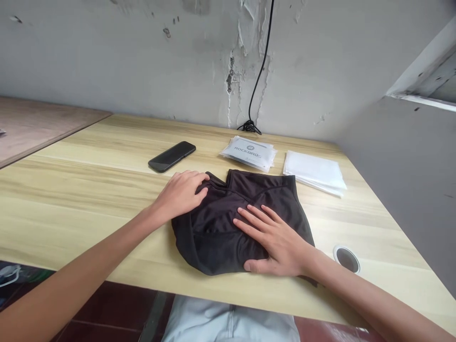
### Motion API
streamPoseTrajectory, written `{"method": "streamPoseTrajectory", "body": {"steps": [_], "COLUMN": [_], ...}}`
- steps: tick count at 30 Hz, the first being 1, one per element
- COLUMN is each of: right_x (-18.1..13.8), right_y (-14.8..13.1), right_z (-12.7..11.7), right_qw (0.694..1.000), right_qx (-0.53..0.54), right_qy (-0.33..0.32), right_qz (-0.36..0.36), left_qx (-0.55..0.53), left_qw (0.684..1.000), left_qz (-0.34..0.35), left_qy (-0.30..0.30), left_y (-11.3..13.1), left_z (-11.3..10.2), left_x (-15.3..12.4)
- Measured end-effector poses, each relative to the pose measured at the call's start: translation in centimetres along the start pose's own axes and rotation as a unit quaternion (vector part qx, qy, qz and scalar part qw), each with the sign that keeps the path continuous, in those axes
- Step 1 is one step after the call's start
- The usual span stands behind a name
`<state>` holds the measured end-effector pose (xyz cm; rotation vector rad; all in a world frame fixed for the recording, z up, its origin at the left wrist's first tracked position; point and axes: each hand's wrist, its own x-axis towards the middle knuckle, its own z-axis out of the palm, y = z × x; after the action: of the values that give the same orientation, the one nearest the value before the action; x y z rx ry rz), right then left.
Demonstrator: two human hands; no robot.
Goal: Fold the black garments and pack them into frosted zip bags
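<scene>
A black stretchy cloth piece with sewn seams lies on the table in front of me, slightly wrinkled, with a notch in its far edge. My left hand rests at its upper left corner, fingers slightly bent with the tips on the edge and the thumb held apart. Across the right half of the cloth, my right hand lies flat, palm down, with its fingers spread. Part of the cloth is hidden under this hand and its wrist.
Beyond the cloth are a black phone, a stack of printed ROCKBROS packets and a stack of white packets. A round grommet sits in the table at right. A black cable hangs down the peeling wall.
</scene>
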<state>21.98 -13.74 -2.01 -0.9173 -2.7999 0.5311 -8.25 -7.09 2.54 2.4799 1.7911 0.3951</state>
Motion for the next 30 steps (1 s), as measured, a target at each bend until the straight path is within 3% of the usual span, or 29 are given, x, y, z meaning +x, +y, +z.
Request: {"method": "streamPoseTrajectory", "body": {"steps": [3,6,9,12,14,18,20,23,27,30], "right_x": [0.1,-0.1,-0.6,-0.9,-0.9,-0.7,-0.6,-0.7,-0.6,-0.1], "right_y": [-0.1,0.0,0.6,1.5,2.2,3.1,3.2,3.3,3.4,3.7], "right_z": [-0.4,-1.5,-2.7,-3.1,-2.8,-1.9,-1.7,-1.5,-1.9,-2.9], "right_qw": [1.0,1.0,0.997,0.993,0.993,0.992,0.991,0.989,0.988,0.986], "right_qx": [0.006,0.027,0.037,0.022,0.009,-0.014,-0.018,-0.022,-0.015,-0.007], "right_qy": [-0.001,-0.002,0.055,0.096,0.066,0.005,0.007,0.016,0.006,0.026], "right_qz": [0.003,0.009,0.029,0.07,0.096,0.122,0.131,0.147,0.154,0.162], "left_qx": [-0.058,-0.072,-0.018,0.047,0.062,0.036,0.019,0.005,0.005,0.009], "left_qw": [0.998,0.995,0.989,0.996,0.997,0.994,0.989,0.984,0.983,0.985], "left_qz": [-0.033,-0.033,-0.035,-0.013,0.018,0.102,0.143,0.144,0.123,0.118], "left_qy": [-0.021,0.056,0.14,0.08,0.039,0.026,-0.032,-0.105,-0.138,-0.123], "left_y": [-0.5,-0.1,0.0,-0.2,0.2,3.1,4.3,4.6,4.2,5.0], "left_z": [-0.9,-2.2,-2.6,-1.9,-1.1,1.0,2.4,3.9,3.4,2.4], "left_x": [0.9,1.3,1.8,2.3,2.3,1.3,0.3,-0.7,-0.3,0.9]}}
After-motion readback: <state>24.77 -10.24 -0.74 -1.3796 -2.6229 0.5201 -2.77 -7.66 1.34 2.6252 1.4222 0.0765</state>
